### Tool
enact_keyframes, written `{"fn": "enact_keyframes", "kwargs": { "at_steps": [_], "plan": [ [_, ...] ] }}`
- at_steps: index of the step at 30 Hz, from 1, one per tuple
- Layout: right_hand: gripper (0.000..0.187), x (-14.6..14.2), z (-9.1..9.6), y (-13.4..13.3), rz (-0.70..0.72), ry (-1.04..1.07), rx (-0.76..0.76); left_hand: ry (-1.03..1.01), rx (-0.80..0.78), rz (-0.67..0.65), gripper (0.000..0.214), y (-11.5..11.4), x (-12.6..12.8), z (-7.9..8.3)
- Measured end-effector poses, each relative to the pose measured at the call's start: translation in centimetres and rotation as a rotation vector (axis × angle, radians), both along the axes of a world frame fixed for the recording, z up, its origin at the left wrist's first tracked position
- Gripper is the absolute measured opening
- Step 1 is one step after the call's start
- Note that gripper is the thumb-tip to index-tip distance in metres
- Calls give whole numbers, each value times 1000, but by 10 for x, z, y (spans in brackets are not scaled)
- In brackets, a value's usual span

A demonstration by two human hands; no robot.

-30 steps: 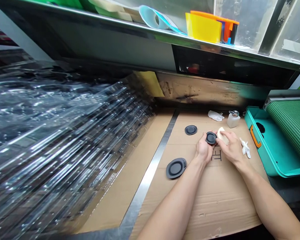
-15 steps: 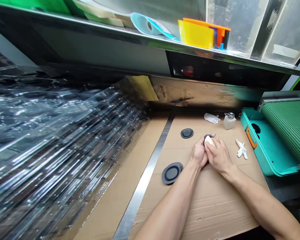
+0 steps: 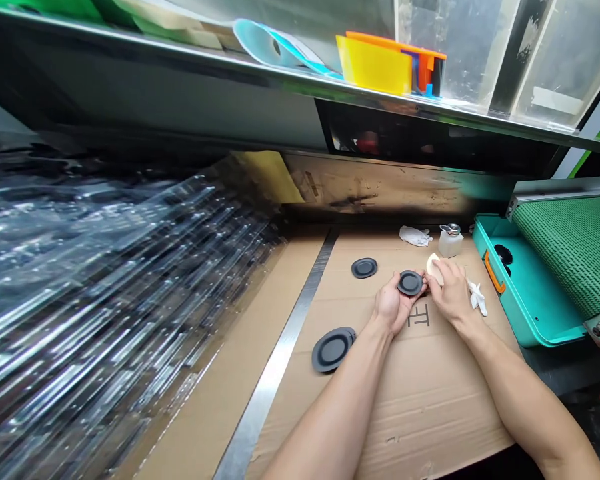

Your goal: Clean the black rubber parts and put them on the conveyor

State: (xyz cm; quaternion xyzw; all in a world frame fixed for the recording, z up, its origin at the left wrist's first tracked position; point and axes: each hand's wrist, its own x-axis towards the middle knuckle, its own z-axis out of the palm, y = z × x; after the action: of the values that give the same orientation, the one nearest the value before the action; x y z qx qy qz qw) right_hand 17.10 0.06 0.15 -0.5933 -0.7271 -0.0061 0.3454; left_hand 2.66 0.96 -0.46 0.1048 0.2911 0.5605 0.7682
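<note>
My left hand (image 3: 393, 305) is closed on the edge of a dark grey oval part (image 3: 410, 283), its recessed face turned up. To the right, my right hand (image 3: 451, 291) grips a cream-coloured pad (image 3: 434, 268), apart from the oval part. What the pad is made of I cannot tell. A similar oval part (image 3: 364, 268) lies on the cardboard (image 3: 430, 393) beyond my left hand. Beside my left forearm rests a small stack of oval parts (image 3: 333, 350). A crumpled white cloth (image 3: 477, 299) lies just right of my right hand.
A pump bottle (image 3: 451, 241) and another white wad (image 3: 415, 236) stand at the back. On the right are a teal bin (image 3: 540, 320) with black parts inside and a green conveyor belt (image 3: 575, 240). Stacked clear plastic trays (image 3: 130, 320) fill the left. A shelf (image 3: 280, 73) crosses overhead.
My right hand has lifted off the oval part and moved right with the pad. The part's face now shows in my left hand. The whole view has shifted slightly; a black item appears on the conveyor.
</note>
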Motion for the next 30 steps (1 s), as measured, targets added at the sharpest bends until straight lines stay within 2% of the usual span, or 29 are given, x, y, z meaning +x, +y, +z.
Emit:
{"fn": "enact_keyframes", "kwargs": {
  "at_steps": [2,5,9,13,18,23,27,30],
  "plan": [
    [54,4,1,1,25,129,12,-17,6,4,40,1,0,-1],
    [62,6,5,-4,82,140,-131,-13,11,10,37,2,0,-2],
    [59,0,10,-14,134,53,-317,15,31,-21,37,0,0,-4],
    [42,-11,8,-14,191,48,-262,-5,50,-20,27,0,3,-9],
    [38,-16,10,-5,-47,5,-251,25,91,5,26,0,6,-13],
    [38,-15,13,-13,-60,-64,-293,32,39,6,34,0,6,-10],
    [45,-26,10,-15,-221,-156,-326,-10,46,17,38,-1,7,-9],
    [49,-38,5,-15,-185,-220,-347,-45,21,-32,42,-2,6,-9]
  ]
}}
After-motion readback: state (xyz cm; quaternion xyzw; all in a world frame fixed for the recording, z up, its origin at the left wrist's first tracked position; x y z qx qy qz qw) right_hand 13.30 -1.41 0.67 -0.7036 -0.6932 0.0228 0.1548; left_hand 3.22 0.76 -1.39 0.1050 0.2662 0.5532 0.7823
